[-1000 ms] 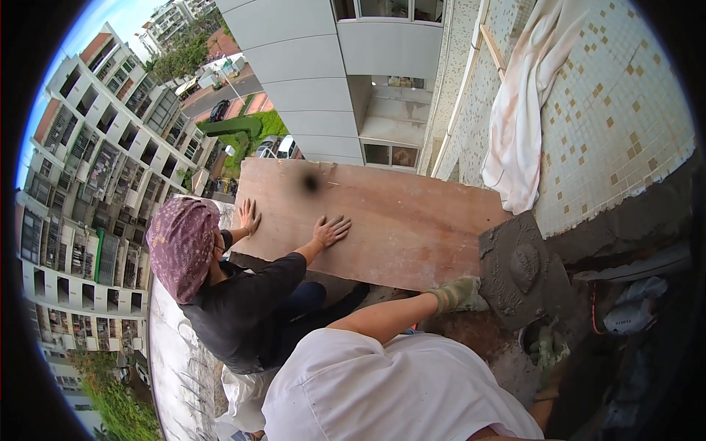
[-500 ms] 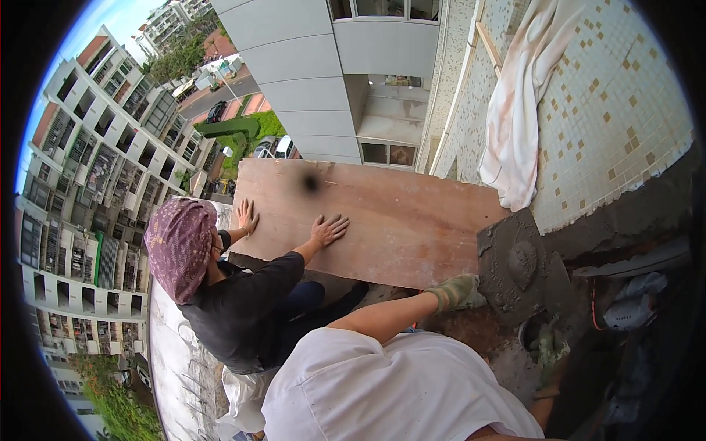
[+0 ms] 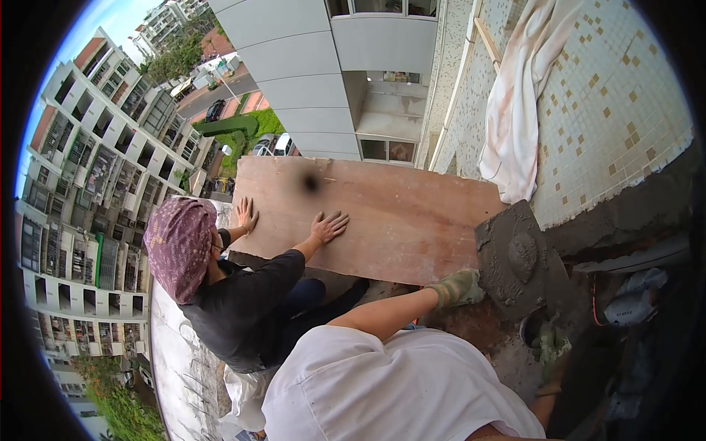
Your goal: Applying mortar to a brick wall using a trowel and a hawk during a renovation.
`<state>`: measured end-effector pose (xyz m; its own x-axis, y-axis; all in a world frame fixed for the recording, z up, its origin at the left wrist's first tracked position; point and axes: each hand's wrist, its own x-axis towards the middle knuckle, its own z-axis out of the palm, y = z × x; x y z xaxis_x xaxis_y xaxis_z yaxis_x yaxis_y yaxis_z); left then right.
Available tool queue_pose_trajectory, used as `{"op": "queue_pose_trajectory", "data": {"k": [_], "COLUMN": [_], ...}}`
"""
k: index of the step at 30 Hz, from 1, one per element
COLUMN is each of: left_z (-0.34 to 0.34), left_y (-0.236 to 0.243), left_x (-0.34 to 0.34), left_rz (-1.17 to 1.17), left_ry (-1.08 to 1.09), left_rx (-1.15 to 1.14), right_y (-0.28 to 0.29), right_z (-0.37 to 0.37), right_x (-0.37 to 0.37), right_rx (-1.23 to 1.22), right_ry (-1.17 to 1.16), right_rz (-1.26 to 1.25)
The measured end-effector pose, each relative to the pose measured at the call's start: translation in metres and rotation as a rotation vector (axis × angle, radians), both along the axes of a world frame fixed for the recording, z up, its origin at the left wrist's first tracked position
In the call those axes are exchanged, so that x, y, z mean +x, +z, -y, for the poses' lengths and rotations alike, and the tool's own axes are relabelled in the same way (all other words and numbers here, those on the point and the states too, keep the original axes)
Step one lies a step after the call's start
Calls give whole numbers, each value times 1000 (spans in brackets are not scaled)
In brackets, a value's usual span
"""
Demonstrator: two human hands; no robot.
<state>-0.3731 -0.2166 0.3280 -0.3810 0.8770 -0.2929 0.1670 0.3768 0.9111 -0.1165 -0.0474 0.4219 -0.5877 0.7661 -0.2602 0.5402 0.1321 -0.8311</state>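
Note:
My left hand [image 3: 462, 287], in a pale green knitted glove, grips the near left edge of a dark grey mortar board [image 3: 507, 287]; its fingertips are partly hidden there. Wet mortar [image 3: 523, 253] lies heaped on that board. Lower right, in shadow, my gloved right hand [image 3: 553, 344] is beside a dark round-rimmed container [image 3: 531, 327]; its fingers are too dim to make out. A large reddish plywood sheet [image 3: 397, 213] stretches beyond my left hand. On it a co-worker in a patterned head covering [image 3: 180, 239] lays both bare hands flat.
White cloth [image 3: 526, 117] hangs down the tiled wall [image 3: 610, 125] at the right, above a band of wet grey mortar [image 3: 625, 228]. A clear plastic bag [image 3: 632, 301] lies at far right. Beyond the plywood and the white ledge [image 3: 180, 360], the street is far below.
The far corner of the mortar board has shifted slightly away from me. Both my hands and the co-worker's hands stay almost where they were.

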Motion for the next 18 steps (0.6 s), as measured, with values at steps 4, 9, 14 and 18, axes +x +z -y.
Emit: {"op": "queue_pose_trajectory", "data": {"k": [4,9,14,18], "left_z": [4,2,-2,-1], "left_y": [14,4,-7,-1], "left_x": [-1,-1,0,3], "left_rz": [-17,58,44,60], "left_ry": [8,21,-8,19], "left_rx": [-60,-140,-131,-66], "right_y": [-4,-2,0,-4], "right_z": [-2,-4,2,-3], "right_x": [4,9,10,17], "right_rx": [-28,-92,-44,-134], "right_ry": [5,2,24,-58], "right_rz": [-13,39,-3,-20]}}
